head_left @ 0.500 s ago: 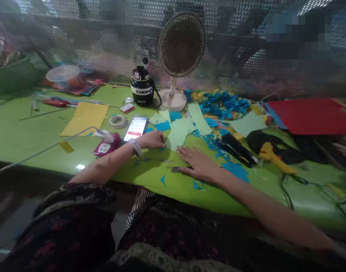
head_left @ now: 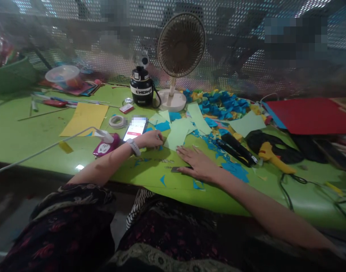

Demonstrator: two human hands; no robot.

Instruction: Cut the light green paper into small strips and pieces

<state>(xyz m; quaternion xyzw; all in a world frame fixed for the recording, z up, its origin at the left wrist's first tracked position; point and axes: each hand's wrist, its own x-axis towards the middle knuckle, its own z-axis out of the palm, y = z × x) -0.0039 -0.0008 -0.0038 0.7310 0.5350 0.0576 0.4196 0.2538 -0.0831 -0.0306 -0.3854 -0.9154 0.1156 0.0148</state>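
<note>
My left hand (head_left: 152, 139), with a pale band at the wrist, rests on the green table with its fingers curled together at the left edge of a pale green paper piece (head_left: 176, 134). Whatever its fingertips pinch is too small to make out. Flat on the table lies my right hand (head_left: 200, 163), fingers stretched out, their tips at the paper's lower right edge. Under its thumb and palm is a thin dark flat strip (head_left: 175, 169), mostly covered by the hand. Small blue paper scraps (head_left: 162, 180) lie in front of both hands.
A phone (head_left: 135, 128), a tape roll (head_left: 116, 121) and a purple plug adapter (head_left: 106, 145) sit left. Behind stand a black jug (head_left: 141, 88) and a fan (head_left: 181, 45). Right are a black stapler (head_left: 237, 149), a yellow glue gun (head_left: 276, 158) and red sheets (head_left: 311, 115).
My left hand has shifted very slightly left, with its fingers still curled. The right hand and the papers look unmoved.
</note>
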